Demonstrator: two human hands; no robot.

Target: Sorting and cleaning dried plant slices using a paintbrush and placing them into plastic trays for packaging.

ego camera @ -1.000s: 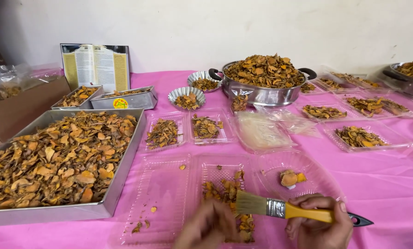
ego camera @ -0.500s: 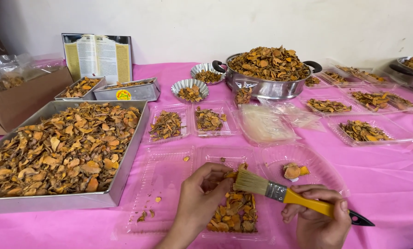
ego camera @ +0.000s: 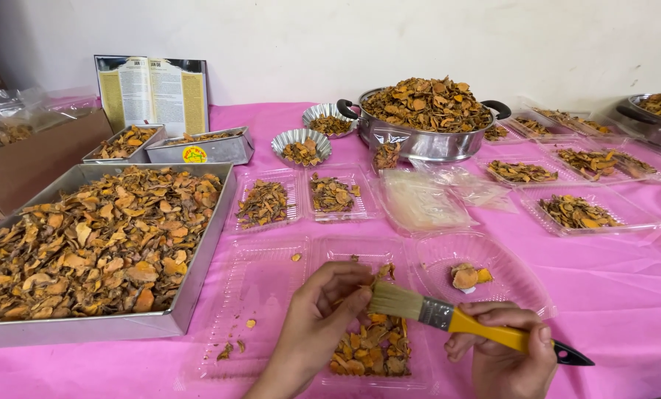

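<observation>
My right hand (ego camera: 504, 353) grips a paintbrush (ego camera: 460, 321) with a yellow handle, black tip and pale bristles. The bristles point left and touch the fingers of my left hand (ego camera: 323, 314). My left hand is pinched on a small orange dried slice, mostly hidden by the fingers. Both hands hover over a clear plastic clamshell tray (ego camera: 271, 292) on the pink tablecloth. Its right half holds a pile of dried orange-brown slices (ego camera: 371, 347); its left half has only a few crumbs.
A large metal tray (ego camera: 197, 258) heaped with dried slices lies at left. A steel pot (ego camera: 419, 140) piled high stands at centre back, with small foil cups, several filled clear trays, a round clear lid (ego camera: 485, 277), a cardboard box (ego camera: 35, 159) and an open booklet around.
Both hands rose into view over the clamshell tray. My left hand came up to the bristles, and the brush shifted left and tilted toward it.
</observation>
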